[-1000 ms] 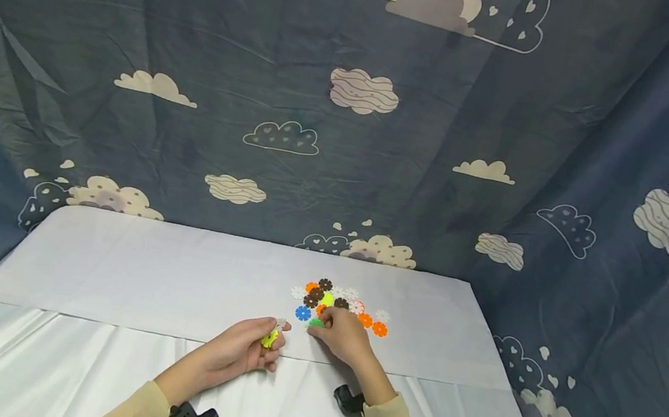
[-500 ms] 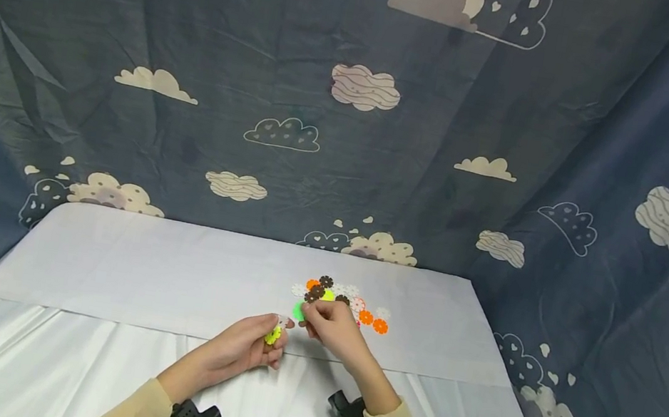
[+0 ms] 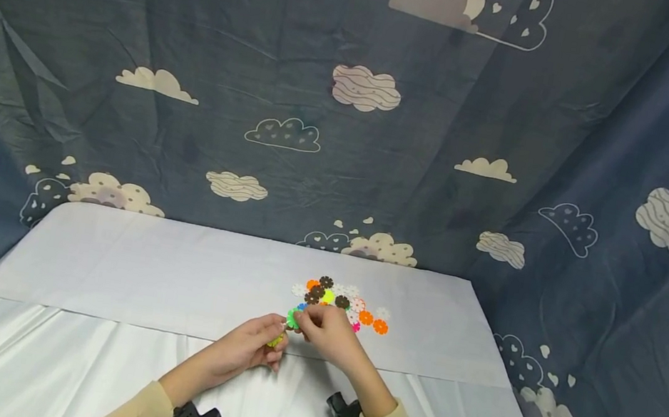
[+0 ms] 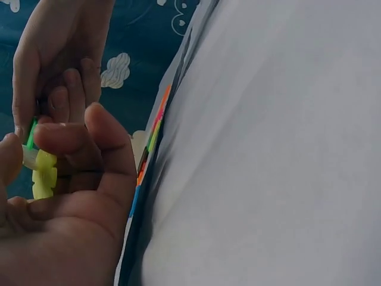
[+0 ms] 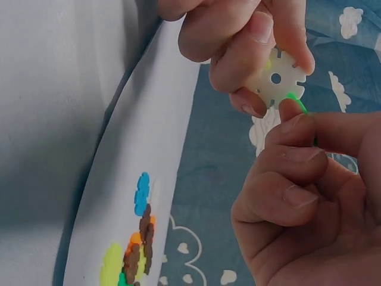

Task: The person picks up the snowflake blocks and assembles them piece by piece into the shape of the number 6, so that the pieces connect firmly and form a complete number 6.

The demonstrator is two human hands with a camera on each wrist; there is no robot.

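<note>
My left hand (image 3: 242, 346) holds a white notched plastic disc (image 5: 290, 77) joined to a yellow disc (image 4: 44, 179). The right hand (image 3: 333, 337) pinches a green disc (image 3: 293, 318) between thumb and forefinger. In the right wrist view, the green disc's edge meets the rim of the white disc near one of its slots; how deep it sits cannot be seen. Both hands are close together above the table, just in front of a pile of loose discs. Fingers hide much of the held pieces.
Just beyond the hands, several loose discs lie on the white table (image 3: 168, 277): brown ones (image 3: 317, 292), orange ones (image 3: 380, 326), a yellow one (image 3: 328, 297), plus white, blue and pink ones. A dark cloud-print cloth (image 3: 188, 143) hangs behind the table.
The right hand has lifted the green disc from the pile and brought it left to the white disc in the left hand. The left hand has turned slightly, staying near the same place.
</note>
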